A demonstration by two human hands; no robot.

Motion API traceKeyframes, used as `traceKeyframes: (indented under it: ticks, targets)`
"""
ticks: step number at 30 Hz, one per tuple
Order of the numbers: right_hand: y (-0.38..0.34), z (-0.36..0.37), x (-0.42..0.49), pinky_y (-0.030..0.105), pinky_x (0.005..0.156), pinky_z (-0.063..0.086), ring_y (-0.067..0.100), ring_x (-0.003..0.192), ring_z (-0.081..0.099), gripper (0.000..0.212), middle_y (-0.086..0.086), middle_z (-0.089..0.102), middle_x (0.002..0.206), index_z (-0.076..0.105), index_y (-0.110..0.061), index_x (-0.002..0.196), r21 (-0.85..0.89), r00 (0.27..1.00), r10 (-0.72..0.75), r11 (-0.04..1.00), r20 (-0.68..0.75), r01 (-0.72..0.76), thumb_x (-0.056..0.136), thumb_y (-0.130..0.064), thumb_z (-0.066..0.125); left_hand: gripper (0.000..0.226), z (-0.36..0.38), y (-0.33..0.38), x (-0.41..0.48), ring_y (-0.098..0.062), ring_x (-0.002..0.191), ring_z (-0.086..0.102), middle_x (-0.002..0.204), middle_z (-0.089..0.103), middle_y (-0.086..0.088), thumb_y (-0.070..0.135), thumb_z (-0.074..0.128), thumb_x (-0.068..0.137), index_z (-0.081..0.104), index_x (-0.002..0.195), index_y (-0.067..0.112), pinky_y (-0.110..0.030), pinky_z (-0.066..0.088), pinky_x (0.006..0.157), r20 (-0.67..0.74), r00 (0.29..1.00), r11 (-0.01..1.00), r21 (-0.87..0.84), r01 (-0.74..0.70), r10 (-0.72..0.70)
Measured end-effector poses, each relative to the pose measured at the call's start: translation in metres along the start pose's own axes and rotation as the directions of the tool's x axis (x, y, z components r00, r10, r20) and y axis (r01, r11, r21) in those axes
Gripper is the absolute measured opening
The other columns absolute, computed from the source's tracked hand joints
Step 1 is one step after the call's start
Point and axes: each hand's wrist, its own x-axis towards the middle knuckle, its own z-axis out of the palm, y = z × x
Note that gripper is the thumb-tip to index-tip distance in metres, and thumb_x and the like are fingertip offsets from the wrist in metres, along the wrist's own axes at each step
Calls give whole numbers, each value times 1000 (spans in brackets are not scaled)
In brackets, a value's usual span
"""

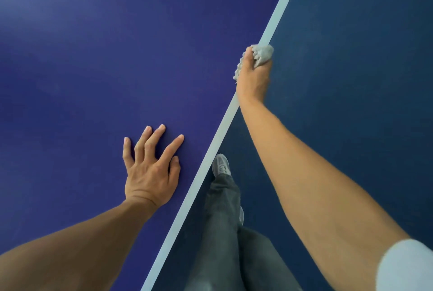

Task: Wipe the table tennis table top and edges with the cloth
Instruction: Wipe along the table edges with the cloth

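Observation:
The blue table tennis table top (98,56) fills the left of the head view. Its white edge line (278,16) runs diagonally from the bottom middle to the top right. My right hand (254,75) grips a crumpled grey cloth (263,52) and holds it against that edge, fingers wrapped over the side. Part of the cloth sticks out under the hand on the table side. My left hand (150,161) rests flat on the table top near the edge, fingers spread and straight.
Beside the table lies a dark blue floor (363,56). My legs in grey trousers (225,220) and a grey shoe (221,165) stand close to the table edge, below my right arm.

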Motion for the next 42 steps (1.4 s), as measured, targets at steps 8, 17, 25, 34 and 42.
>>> traceKeyframes:
  ticks: [8,17,25,34,42]
  targets:
    - [72,-13,-92,21,55,51,9,61,66,38,0,70,85,54,-11,124,8,976,146,989,159,-149,104,-44,56,46,-3,1,1,-35,151,29,159,37,-6,35,38,102,49,147,37,-64,5,125,27,999,1000,-6,19,-18]
    - [-40,-17,69,21,48,49,8,43,54,21,-7,58,60,53,-15,89,41,985,25,999,169,-33,106,-26,56,41,-10,10,4,-41,146,37,153,46,-13,28,43,101,63,137,25,-64,10,124,13,998,998,-8,54,-54]
    - [29,-17,-37,26,62,56,13,69,66,55,11,68,109,34,-26,152,105,976,81,989,204,-104,105,-42,56,37,-17,42,42,-41,125,46,135,47,-16,31,45,99,71,119,14,-61,18,121,-40,986,985,42,166,-165]
    - [-23,-31,89,27,95,49,6,108,64,61,5,61,129,40,-12,145,-3,916,13,1000,401,-12,101,-47,62,37,-18,114,227,-34,148,36,152,48,-10,27,47,103,62,135,18,-64,6,125,-81,994,992,-97,-76,68]
    - [-102,-7,201,55,75,61,37,88,72,41,27,68,112,44,-5,132,98,983,17,995,181,-35,105,-32,59,44,-13,181,402,-29,155,23,159,40,-4,28,47,100,55,143,22,-65,2,125,-90,994,991,-111,-71,61]
